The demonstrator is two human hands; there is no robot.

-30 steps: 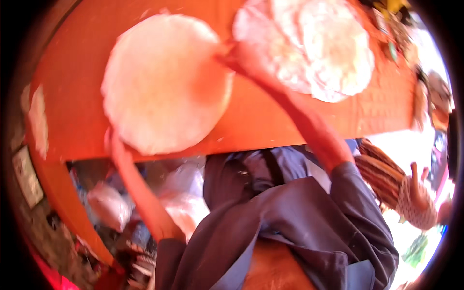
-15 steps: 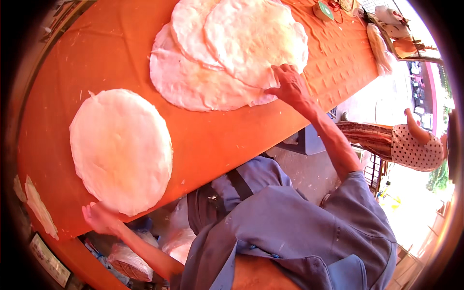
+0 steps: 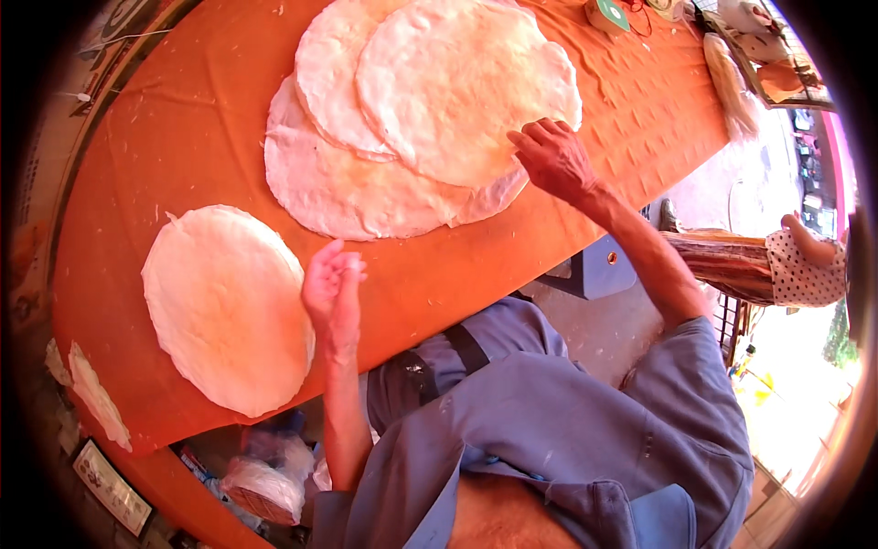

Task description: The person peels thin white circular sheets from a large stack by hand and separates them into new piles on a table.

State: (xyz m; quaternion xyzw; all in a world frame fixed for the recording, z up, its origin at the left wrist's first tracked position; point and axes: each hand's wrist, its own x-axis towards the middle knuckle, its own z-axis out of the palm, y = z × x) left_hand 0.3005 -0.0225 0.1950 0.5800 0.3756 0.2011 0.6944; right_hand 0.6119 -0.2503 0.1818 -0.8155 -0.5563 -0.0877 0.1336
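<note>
My right hand (image 3: 554,163) is at the near right edge of the top dough sheet (image 3: 466,87), its fingers curled and fingertips drawn together over that rim. This thin, pale round overlaps a second sheet (image 3: 334,78) and a wide lower sheet (image 3: 357,197) on the orange cloth. My left hand (image 3: 334,284) hovers empty, slightly blurred, its fingers loosely bent and apart. It is beside the right edge of a separate round dough sheet (image 3: 227,311), between that sheet and the overlapping ones.
An orange cloth (image 3: 384,284) covers the table. Pale scraps (image 3: 99,395) lie near its left end, and a small green-topped box (image 3: 607,16) stands at the far right. Below the near edge are plastic-wrapped goods (image 3: 265,480) and a blue container (image 3: 599,267). Another person (image 3: 805,265) is at the right.
My left hand has moved up and right from the single sheet's near edge. My right hand's fingers, spread earlier, are now drawn together. The view has shifted slightly.
</note>
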